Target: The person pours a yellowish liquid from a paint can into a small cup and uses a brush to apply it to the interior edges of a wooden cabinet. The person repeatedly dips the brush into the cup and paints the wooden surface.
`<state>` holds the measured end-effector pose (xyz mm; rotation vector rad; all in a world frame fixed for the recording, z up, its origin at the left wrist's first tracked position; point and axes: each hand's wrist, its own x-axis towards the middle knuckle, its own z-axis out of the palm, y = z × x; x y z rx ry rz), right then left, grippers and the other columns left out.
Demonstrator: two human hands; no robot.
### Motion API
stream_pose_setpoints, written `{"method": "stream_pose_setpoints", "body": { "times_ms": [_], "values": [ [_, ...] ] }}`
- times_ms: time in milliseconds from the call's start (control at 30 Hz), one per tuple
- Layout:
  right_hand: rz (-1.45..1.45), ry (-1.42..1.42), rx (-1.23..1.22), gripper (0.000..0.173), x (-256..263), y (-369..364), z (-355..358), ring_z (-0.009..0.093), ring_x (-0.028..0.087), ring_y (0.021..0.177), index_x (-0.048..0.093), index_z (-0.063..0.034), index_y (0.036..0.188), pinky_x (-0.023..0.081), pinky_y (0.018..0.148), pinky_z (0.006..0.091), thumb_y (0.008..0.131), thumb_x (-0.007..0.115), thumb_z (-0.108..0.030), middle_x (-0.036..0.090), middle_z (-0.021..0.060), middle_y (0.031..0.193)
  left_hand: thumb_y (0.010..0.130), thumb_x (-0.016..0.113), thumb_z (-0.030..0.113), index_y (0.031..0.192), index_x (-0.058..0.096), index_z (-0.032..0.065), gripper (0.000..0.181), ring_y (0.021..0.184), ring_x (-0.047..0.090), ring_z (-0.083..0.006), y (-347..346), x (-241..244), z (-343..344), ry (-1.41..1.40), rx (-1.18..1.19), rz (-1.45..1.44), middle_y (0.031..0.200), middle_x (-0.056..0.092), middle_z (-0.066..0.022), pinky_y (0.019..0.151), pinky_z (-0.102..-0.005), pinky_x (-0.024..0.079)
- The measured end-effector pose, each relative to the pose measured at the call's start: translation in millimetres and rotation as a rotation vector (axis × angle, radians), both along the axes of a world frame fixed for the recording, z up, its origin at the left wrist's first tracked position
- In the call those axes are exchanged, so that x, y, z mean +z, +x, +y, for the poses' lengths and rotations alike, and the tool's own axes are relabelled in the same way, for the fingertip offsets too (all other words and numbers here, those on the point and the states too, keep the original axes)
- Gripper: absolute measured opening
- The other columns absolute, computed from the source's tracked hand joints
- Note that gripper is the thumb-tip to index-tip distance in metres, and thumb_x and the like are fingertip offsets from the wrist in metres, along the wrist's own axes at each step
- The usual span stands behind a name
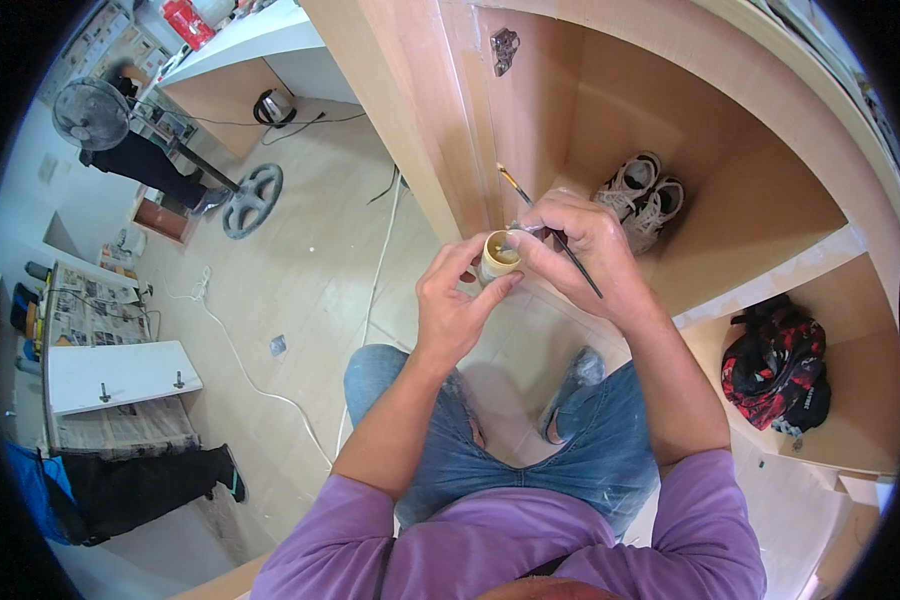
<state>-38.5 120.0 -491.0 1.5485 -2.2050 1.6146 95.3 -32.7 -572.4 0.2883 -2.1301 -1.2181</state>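
My left hand (457,289) holds a small round open jar (502,251) by its side, with a pale yellowish substance inside. At the jar's rim, my right hand (581,244) has its thumb and fingers around something small that I cannot make out, partly over the opening. A thin paintbrush (576,264) with a dark handle is also held in the right hand, its bristles pointing up and left, above the jar. Just beyond the hands stands the wooden cabinet (435,112), with a metal hinge (504,51) on its inner side panel.
White sneakers (637,195) sit inside the cabinet; a red and black fabric bundle (772,367) lies in the lower compartment. White cable (270,394) crosses the floor on the left. A pedestal fan (251,201), an electric kettle (274,107) and two other people are farther off.
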Motion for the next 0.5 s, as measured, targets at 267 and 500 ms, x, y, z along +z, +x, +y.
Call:
{"method": "stream_pose_setpoints", "body": {
  "times_ms": [267,500],
  "values": [
    [0.102,0.016,0.006,0.011,0,-2,-2,0.03,0.064,0.078,0.075,0.0002,0.093,0.052,0.071,0.0389,0.091,0.079,-0.01,0.069,0.0142,0.084,0.082,0.092,0.017,0.132,0.074,0.008,0.054,0.096,0.068,-0.0191,2,3,1,0.011,-0.021,0.0,0.112,0.074,-0.0082,0.08,-0.0329,0.053],
    [0.126,-0.058,-0.12,0.011,-3,-4,-6,0.029,0.064,0.079,0.075,-0.0003,0.094,0.052,0.072,0.0385,0.091,0.078,-0.011,0.069,0.0126,0.083,0.083,0.092,0.017,0.131,0.074,0.0082,0.052,0.096,0.068,-0.0193,2,4,2,0.032,-0.032,-0.001,0.111,0.074,-0.008,0.079,-0.0329,0.053]
  ]
}}
